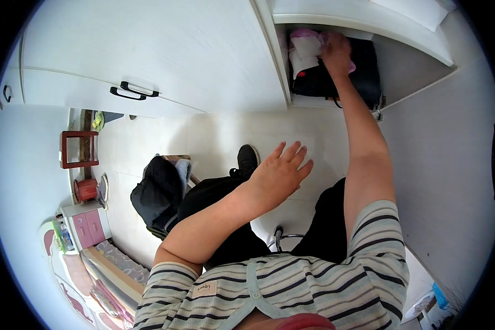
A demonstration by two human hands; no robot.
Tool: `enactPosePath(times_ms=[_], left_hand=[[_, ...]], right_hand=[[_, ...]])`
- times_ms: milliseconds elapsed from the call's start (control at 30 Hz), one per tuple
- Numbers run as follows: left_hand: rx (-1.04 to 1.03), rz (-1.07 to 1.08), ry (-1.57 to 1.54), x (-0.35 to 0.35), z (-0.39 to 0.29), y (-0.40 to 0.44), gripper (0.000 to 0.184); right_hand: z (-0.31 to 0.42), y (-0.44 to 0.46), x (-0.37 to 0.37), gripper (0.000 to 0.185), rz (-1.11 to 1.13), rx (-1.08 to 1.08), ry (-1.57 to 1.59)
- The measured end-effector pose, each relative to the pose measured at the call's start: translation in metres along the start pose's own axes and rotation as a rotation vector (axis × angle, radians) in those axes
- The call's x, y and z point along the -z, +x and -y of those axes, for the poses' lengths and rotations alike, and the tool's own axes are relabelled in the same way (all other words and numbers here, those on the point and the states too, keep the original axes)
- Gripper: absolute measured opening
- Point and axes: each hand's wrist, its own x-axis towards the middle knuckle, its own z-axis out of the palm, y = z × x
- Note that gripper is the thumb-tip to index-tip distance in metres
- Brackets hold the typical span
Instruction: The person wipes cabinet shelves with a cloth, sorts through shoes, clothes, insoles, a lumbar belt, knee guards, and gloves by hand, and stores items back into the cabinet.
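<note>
My right hand [336, 50] reaches into an open cabinet compartment [410, 63] at the upper right. It lies over a pink and white soft bundle [306, 48], which shows on both sides of the hand. Motion smears these fingers, and I cannot tell whether they grip it. Under and beside the bundle are dark folded items [367, 69], black and cloth-like. My left hand [283, 173] hovers over my lap, fingers spread, holding nothing.
White cabinet doors with black handles [133, 91] stand ahead. To my left, black clothing [158, 190] is heaped on a low stool. Farther left are a red-brown wooden chair [64, 149], a red pot [84, 190] and a pink-drawered nightstand [88, 227] beside a bed.
</note>
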Motion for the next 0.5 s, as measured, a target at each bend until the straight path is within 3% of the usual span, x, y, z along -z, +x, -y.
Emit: enactPosePath(times_ms=[33, 67, 133, 167, 233, 300, 367, 500], left_hand=[[0.0, 0.003, 0.0, -0.001, 0.001, 0.0, 0.052], [0.004, 0.003, 0.002, -0.002, 0.001, 0.001, 0.053], [0.005, 0.008, 0.006, -0.002, 0.001, 0.002, 0.053], [0.0, 0.018, 0.015, -0.002, 0.001, 0.003, 0.054], [-0.001, 0.028, 0.021, -0.003, 0.002, 0.002, 0.054], [-0.006, 0.011, 0.019, -0.004, 0.002, 0.001, 0.053], [0.002, 0.02, 0.023, -0.006, 0.004, 0.001, 0.052], [0.015, -0.012, 0.033, -0.005, 0.005, -0.003, 0.051]], right_hand=[[0.002, 0.0, -0.009, 0.052, -0.021, 0.229, 0.09], [0.003, -0.01, -0.015, 0.052, -0.019, 0.226, 0.09], [0.029, -0.039, -0.01, 0.061, 0.357, 0.199, -0.115], [0.036, -0.039, -0.006, 0.061, 0.356, 0.195, -0.112], [0.047, -0.034, 0.004, 0.066, 0.556, 0.021, -0.172], [0.021, -0.032, -0.019, 0.065, 0.57, -0.022, -0.016], [0.002, -0.034, -0.029, 0.062, 0.396, -0.253, 0.489], [-0.004, -0.017, 0.015, 0.056, 0.176, -0.264, 0.383]])
